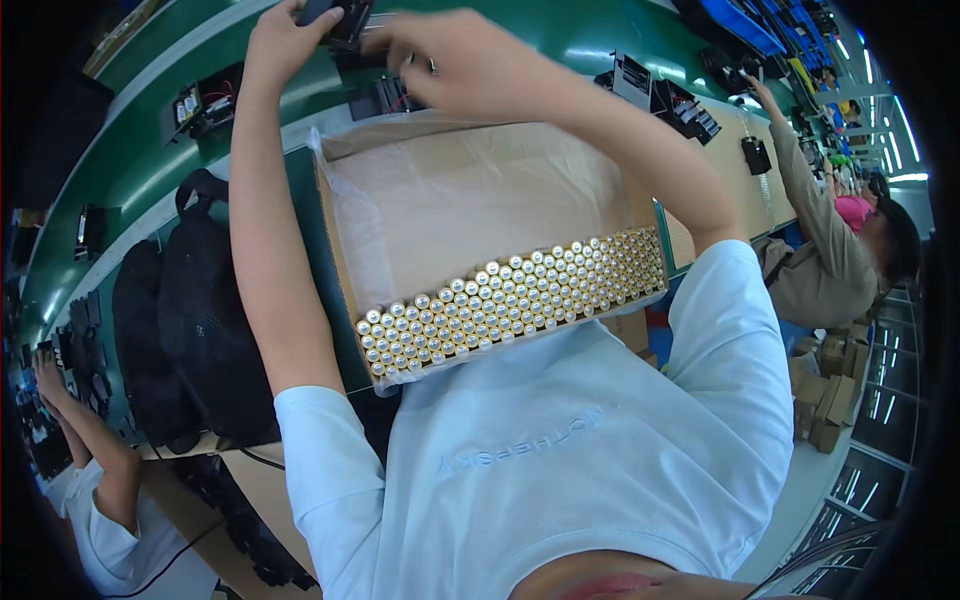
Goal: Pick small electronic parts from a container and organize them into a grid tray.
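Note:
At the far edge of the view, my left hand grips a small black plastic device, thumb on its top. My right hand is beside it with fingers bent toward the device; motion blurs the fingertips, so I cannot tell what they hold. Below my hands, close to my chest, lies an open cardboard box lined with thin paper or plastic film. Cylindrical batteries with silvery ends and yellowish rims stand packed in rows along its near side. Under my right hand is another dark device, partly hidden.
Black devices with wires lie on the green table; more black units are at the right. A black backpack sits left of the box. One person works at right, another at lower left. Cardboard boxes stand behind.

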Tool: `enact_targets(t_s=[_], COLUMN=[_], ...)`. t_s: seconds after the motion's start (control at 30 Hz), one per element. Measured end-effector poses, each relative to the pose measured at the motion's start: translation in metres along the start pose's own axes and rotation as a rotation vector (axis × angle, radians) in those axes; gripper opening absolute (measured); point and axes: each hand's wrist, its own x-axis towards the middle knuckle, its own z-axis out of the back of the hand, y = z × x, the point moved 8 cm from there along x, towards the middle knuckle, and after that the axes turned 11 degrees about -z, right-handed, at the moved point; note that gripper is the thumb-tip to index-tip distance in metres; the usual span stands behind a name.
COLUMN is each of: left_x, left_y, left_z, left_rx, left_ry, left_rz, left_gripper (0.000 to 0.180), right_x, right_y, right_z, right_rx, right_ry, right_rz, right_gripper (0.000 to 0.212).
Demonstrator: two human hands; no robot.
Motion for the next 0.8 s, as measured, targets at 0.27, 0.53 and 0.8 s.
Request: enact_targets(t_s=[0.27, 0.53, 0.8], left_x=[0.011, 0.012, 0.009], left_y=[0.004, 0.011, 0.009], left_z=[-0.019, -0.021, -0.017], left_rx=[-0.041, -0.048, -0.093], left_ry=[-0.063, -0.091, -0.136], left_rz=[0.152, 0.183, 0.185], left_gripper=[0.052, 0.053, 0.055], right_x=[-0.135, -0.155, -0.157], right_y=[0.032, 0.026, 0.029], right_z=[-0.051, -0.05, -0.044], right_rx=[0.119, 0.041, 0.175], right_ry=[0.843, 1.065, 0.989], right_rz=[-0.018, -0.146, -0.126], right_gripper=[0.028, 0.031, 0.029])
